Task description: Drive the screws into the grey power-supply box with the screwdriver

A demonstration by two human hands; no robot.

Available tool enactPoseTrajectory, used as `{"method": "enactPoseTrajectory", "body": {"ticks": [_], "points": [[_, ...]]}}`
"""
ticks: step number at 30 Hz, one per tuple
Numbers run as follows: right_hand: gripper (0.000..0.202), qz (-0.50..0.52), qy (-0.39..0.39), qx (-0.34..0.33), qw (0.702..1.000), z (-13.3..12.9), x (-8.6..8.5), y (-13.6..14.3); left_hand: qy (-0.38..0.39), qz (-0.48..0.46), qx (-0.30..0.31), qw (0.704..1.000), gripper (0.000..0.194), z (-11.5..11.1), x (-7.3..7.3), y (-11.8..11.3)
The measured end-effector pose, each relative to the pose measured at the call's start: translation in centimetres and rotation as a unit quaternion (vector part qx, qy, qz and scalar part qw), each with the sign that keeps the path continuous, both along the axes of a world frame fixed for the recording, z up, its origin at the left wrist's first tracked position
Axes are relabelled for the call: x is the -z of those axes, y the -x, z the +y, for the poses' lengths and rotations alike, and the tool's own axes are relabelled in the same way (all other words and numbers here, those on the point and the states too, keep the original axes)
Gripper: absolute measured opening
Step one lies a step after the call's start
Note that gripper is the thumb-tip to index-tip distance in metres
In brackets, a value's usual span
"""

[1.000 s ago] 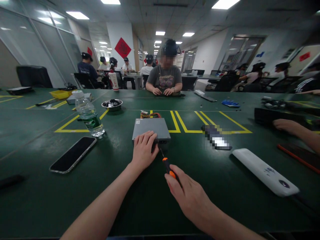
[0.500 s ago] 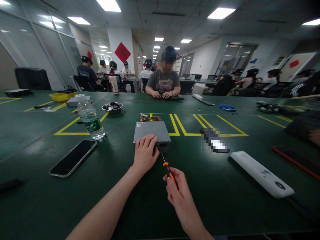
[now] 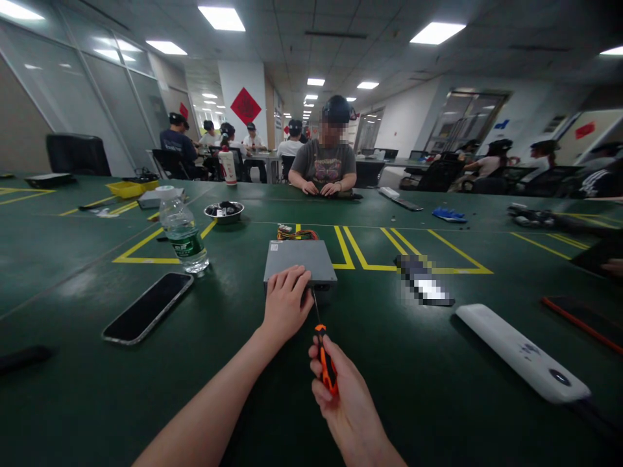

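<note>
Squarely on the green table [image 3: 73, 402] sat a grey metal box [image 3: 299, 258]. On its near edge rested the left hand [image 3: 285, 305], fingers spread flat, gripping nothing. Just nearer, the right hand [image 3: 343, 399] curled tight around an orange-handled screwdriver [image 3: 325, 360], tip at the box's front face.

Bright ceiling panels, tabletop glare, warped edges

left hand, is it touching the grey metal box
Touching: the head view shows the left hand lying on the near edge of the grey metal box, fingers over its top.
</note>
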State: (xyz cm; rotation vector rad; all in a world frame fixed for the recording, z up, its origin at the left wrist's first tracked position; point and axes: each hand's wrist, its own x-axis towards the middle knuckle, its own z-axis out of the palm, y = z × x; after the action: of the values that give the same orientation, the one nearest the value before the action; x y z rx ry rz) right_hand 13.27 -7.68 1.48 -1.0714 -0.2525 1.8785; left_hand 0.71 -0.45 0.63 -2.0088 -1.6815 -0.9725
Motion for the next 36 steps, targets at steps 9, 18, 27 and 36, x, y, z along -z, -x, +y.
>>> {"method": "enactPoseTrajectory", "body": {"ticks": [9, 18, 27, 36], "points": [[0.018, -0.006, 0.001, -0.011, 1.000, 0.5, -0.8, -0.7, -0.013, -0.002, -0.001, 1.000, 0.026, 0.0, -0.2, 0.0], [0.016, 0.038, 0.006, -0.035, 0.999, 0.6, -0.4, -0.6, -0.013, -0.005, -0.004, 1.000, 0.026, 0.1, -0.1, 0.0], [0.020, 0.027, 0.004, -0.031, 0.999, 0.8, 0.1, -0.9, -0.011, -0.006, -0.002, 1.000, 0.026, 0.2, 0.1, 0.0], [0.020, 0.038, -0.008, -0.022, 0.999, 0.8, -0.1, -0.6, -0.008, -0.007, -0.001, 1.000, 0.025, 0.1, 0.1, 0.1]]}}
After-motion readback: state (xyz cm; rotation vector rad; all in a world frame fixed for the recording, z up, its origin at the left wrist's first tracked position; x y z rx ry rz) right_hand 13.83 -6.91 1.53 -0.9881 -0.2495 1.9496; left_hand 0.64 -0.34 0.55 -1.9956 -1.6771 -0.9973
